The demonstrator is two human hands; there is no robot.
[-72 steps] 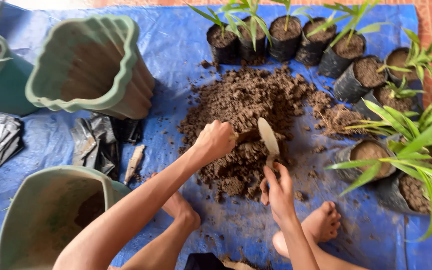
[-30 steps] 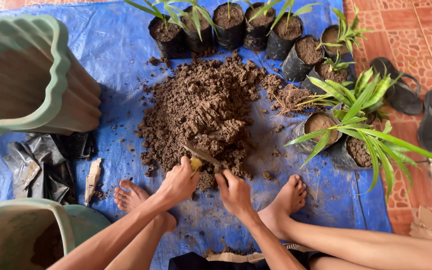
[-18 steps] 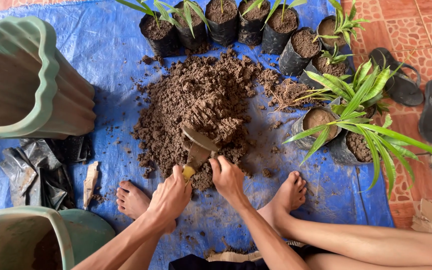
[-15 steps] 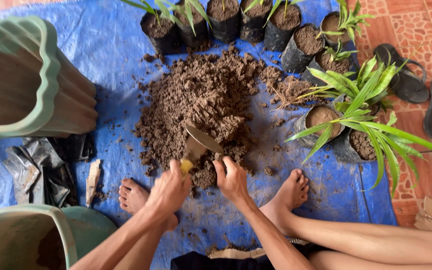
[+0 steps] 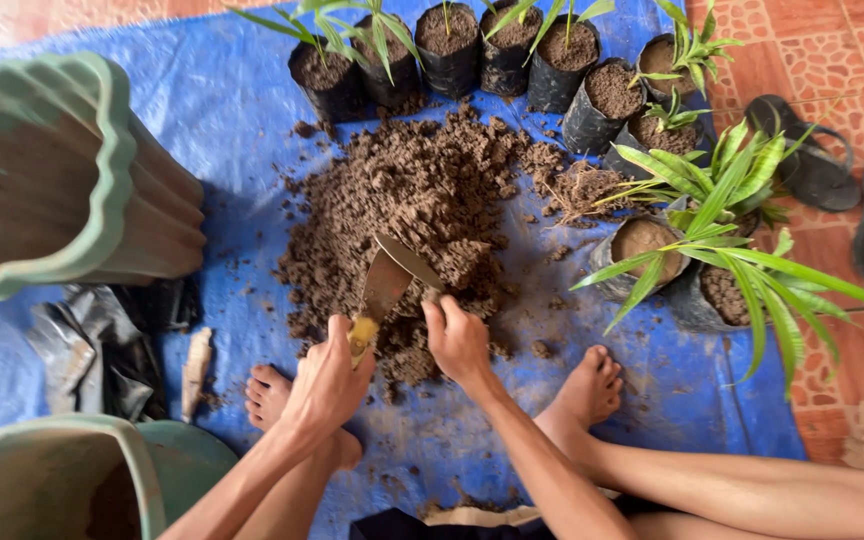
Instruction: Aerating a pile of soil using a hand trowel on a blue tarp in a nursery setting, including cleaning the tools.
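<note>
Since half a second ago you have tipped the left trowel's blade higher, so it now rises steeply out of the heap instead of lying low across it. Your left hand (image 5: 327, 375) is closed in a full fist around the yellow handle of that trowel (image 5: 380, 290), blade angled up and away from you. Your right hand (image 5: 457, 340) is curled around the grip of a second trowel (image 5: 410, 262), whose blade crosses the first one near its tip; the two blades look to be touching there, though soil hides the exact contact. Both tools sit at the near edge of the soil pile (image 5: 412, 190), which is heaped in the middle of the blue tarp (image 5: 242, 110). Your bare feet rest on the tarp just behind your hands, the left foot (image 5: 270, 392) near the crumbs at the pile's edge. Further out, black nursery bags (image 5: 450, 50) of seedlings ring the far side, leafy seedlings (image 5: 727, 200) crowd the right, and a green scalloped pot (image 5: 62, 180) lies tipped at the left. With the blades crossed and steep, I judge a lifted load could slide off between them, and a slip could drive an edge toward your fingers or toes.
</note>
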